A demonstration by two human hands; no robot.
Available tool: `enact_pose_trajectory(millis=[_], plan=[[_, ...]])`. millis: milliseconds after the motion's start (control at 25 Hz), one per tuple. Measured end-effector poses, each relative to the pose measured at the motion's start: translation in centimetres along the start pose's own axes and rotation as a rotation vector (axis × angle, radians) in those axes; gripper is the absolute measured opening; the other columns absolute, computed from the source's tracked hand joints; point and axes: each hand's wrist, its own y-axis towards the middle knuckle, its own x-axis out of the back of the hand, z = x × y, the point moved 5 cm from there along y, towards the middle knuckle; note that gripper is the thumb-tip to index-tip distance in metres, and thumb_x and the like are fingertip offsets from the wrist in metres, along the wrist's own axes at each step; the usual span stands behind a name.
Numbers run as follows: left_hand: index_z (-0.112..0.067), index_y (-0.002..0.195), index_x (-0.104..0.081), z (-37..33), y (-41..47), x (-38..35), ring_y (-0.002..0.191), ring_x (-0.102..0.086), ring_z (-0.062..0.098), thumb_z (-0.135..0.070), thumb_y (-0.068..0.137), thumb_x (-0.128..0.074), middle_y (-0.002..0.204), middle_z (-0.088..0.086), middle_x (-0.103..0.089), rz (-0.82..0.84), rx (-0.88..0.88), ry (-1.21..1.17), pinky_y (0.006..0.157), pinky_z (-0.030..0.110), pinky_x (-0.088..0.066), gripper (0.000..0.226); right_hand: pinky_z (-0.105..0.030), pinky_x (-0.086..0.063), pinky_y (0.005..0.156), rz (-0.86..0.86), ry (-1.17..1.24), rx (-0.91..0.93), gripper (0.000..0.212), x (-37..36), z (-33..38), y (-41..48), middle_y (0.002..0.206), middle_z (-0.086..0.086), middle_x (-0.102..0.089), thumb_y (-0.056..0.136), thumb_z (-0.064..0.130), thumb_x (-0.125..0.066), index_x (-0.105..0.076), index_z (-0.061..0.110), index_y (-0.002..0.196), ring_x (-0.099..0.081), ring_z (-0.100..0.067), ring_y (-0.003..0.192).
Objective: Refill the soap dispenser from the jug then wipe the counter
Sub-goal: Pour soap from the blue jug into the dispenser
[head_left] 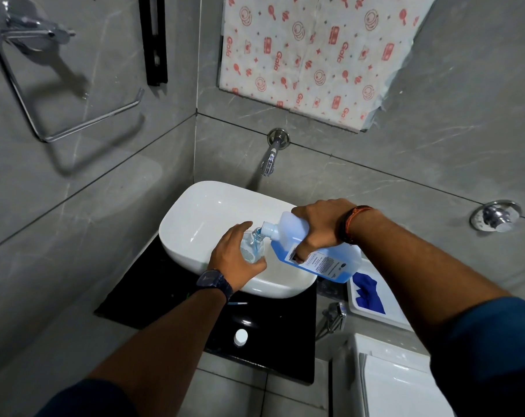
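- Jug [315, 251], tilted with its spout down toward 9 o'clock, is gripped by the right hand [321, 227], fingers wrapped around its body.
- Soap dispenser [253, 246] stands over the white basin [195, 218], at the rim near 5 o'clock; the left hand [235, 257] curls around it.
- White cap [240, 337] lies on the black counter [273, 329] at 6 o'clock, near the front edge.
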Motion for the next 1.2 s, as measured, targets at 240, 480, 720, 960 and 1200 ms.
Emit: enact_pose_trajectory(millis=[240,480,720,960,1200], plan=[[-0.029,0.128,-0.042,-0.11,0.05,-0.13,0.108,-0.053,0.016,-0.032,0.058,-0.080,0.126,-0.004,-0.054,0.003,-0.004,-0.018,0.089,0.022,-0.039,0.080,-0.028,-0.042,0.061,-0.001,0.004,0.004,0.063,-0.06,0.00,0.02,0.095,0.007,-0.064,0.052,0.074,-0.068,-0.045,0.040,0.100,-0.061,-0.018,0.081],[-0.030,0.128,-0.041,-0.19,0.05,-0.14,0.109,-0.054,0.017,-0.033,0.058,-0.080,0.126,-0.004,-0.054,0.006,-0.001,-0.011,0.090,0.025,-0.042,0.080,-0.025,-0.038,0.057,-0.005,0.004,0.008,0.061,0.05,0.07,-0.16,0.094,0.007,-0.064,0.055,0.072,-0.069,-0.045,0.040,0.100,-0.060,-0.017,0.081],[-0.029,0.129,-0.040,-0.16,0.11,0.00,0.110,-0.052,0.016,-0.034,0.059,-0.080,0.128,-0.004,-0.052,0.018,0.006,-0.015,0.089,0.023,-0.038,0.081,-0.026,-0.039,0.058,-0.009,0.006,0.005,0.061,0.22,0.22,-0.20,0.096,0.005,-0.065,0.055,0.071,-0.070,-0.046,0.039,0.101,-0.061,-0.018,0.081],[-0.029,0.129,-0.041,-0.12,0.03,0.16,0.110,-0.053,0.016,-0.033,0.058,-0.080,0.127,-0.004,-0.053,0.004,-0.003,-0.019,0.091,0.024,-0.040,0.081,-0.024,-0.037,0.055,0.004,0.025,0.008,0.060,0.31,0.45,-0.29,0.092,0.008,-0.061,0.056,0.071,-0.070,-0.044,0.040,0.101,-0.059,-0.016,0.079],[-0.030,0.128,-0.041,-0.16,-0.02,0.24,0.108,-0.052,0.015,-0.033,0.058,-0.080,0.126,-0.005,-0.054,-0.004,-0.004,-0.019,0.088,0.021,-0.038,0.081,-0.024,-0.034,0.053,-0.029,-0.005,0.001,0.061,0.41,0.31,-0.19,0.089,0.008,-0.061,0.050,0.073,-0.068,-0.043,0.040,0.094,-0.058,-0.016,0.076]])
